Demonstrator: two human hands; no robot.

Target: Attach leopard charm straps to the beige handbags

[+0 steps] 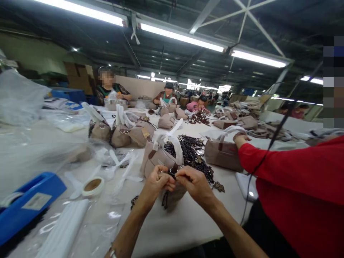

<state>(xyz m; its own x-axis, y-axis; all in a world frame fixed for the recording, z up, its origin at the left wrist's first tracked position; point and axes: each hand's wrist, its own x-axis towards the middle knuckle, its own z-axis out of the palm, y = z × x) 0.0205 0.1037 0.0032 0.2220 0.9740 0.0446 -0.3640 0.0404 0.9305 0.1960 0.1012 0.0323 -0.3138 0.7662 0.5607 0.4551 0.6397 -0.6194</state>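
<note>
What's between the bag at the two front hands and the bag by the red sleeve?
A heap of dark cords on the table, as the head view shows.

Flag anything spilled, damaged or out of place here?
Nothing looks spilled or damaged. Left of the bag is untidy: clear plastic and white strips lie loose around a white roll. Behind the bag, dark cords sit in a tangled heap, with no visible order.

On the worktop (199, 222), the front handbag (154, 160) stood left of the cord heap (192, 148) and right of the tape roll (92, 192).
</note>
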